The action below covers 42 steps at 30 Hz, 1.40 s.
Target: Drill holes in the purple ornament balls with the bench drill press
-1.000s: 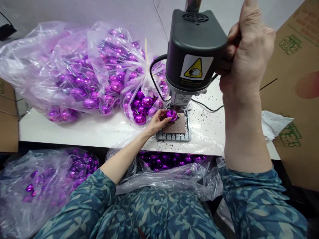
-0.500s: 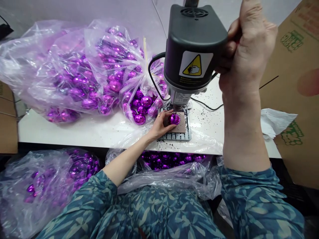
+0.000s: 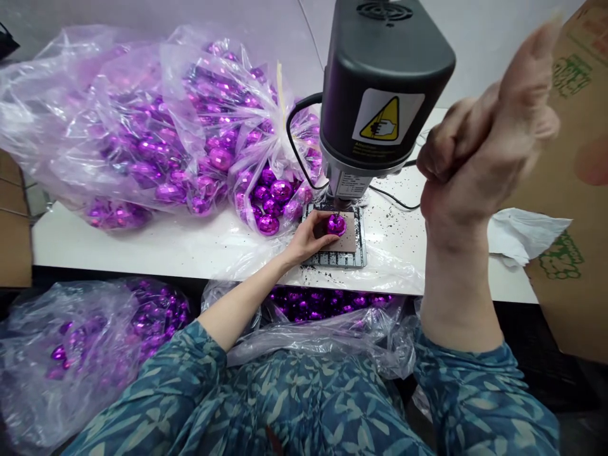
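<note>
A shiny purple faceted ball [image 3: 336,225] sits on a brown board on the slotted metal base plate [image 3: 360,261]. My left hand [image 3: 311,237] pinches it from the left side between thumb and fingers. Straight above it, the drill press [image 3: 380,95], black with a yellow warning sticker, points its chuck down at the ball's top; whether the bit is inside the ball I cannot tell. To the right of the motor housing my right hand [image 3: 479,139] is raised with curled fingers. Whatever is inside that grip is hidden.
Clear plastic bags [image 3: 156,126] full of purple balls cover the table's left side. Below the front edge lie another bag [image 3: 85,354] and an open bag of balls [image 3: 327,305]. Dark shavings dot the white table [image 3: 142,250]. White paper [image 3: 522,234] and a cardboard box [image 3: 570,297] are at right.
My right hand has come down and turned beside the motor housing, shifting slightly right. My left hand keeps its hold on the ball. The view has shifted slightly.
</note>
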Each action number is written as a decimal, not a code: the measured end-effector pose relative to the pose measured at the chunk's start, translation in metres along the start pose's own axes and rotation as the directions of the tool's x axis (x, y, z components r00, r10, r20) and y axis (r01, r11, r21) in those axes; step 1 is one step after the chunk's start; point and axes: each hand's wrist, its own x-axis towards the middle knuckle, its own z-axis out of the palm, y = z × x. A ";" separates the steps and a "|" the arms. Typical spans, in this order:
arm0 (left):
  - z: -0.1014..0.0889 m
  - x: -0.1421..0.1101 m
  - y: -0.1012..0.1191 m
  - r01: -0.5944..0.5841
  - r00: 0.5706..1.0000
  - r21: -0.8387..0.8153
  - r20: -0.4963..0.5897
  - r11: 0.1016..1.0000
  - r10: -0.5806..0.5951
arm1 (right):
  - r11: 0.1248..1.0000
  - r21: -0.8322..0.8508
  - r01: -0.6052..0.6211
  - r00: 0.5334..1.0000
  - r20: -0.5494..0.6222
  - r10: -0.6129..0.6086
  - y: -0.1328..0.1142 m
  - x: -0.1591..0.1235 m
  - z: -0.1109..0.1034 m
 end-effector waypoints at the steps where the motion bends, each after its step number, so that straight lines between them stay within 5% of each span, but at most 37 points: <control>1: 0.000 0.000 0.000 0.003 1.000 -0.008 0.001 1.000 -0.003 | 0.998 0.059 0.025 0.998 -0.050 -0.022 0.002 -0.006 0.000; 6: 0.000 0.000 0.000 0.011 1.000 -0.005 0.001 1.000 -0.011 | 0.973 0.164 0.163 0.961 -0.250 -0.119 0.005 -0.030 0.005; 14: 0.000 0.000 -0.002 -0.016 1.000 -0.006 0.011 1.000 0.016 | 0.992 -0.061 0.107 0.962 -0.248 -0.119 0.009 -0.051 0.004; 20: -0.002 0.000 -0.010 -0.063 0.998 0.024 0.017 0.998 0.062 | 0.844 0.246 0.476 0.863 -0.317 -0.394 0.039 -0.052 0.005; 28: -0.003 0.001 -0.012 -0.074 0.997 0.031 0.012 0.997 0.074 | 0.773 0.256 0.580 0.814 -0.233 -0.532 0.042 -0.051 0.007; 37: -0.002 0.001 -0.009 -0.078 0.997 0.011 -0.005 0.997 0.078 | 0.782 0.244 0.574 0.819 -0.165 -0.549 0.053 -0.070 0.003; 42: 0.001 0.001 -0.010 -0.047 0.999 -0.013 -0.012 0.999 0.046 | 0.796 0.374 0.476 0.877 -0.270 -0.398 0.028 -0.032 0.010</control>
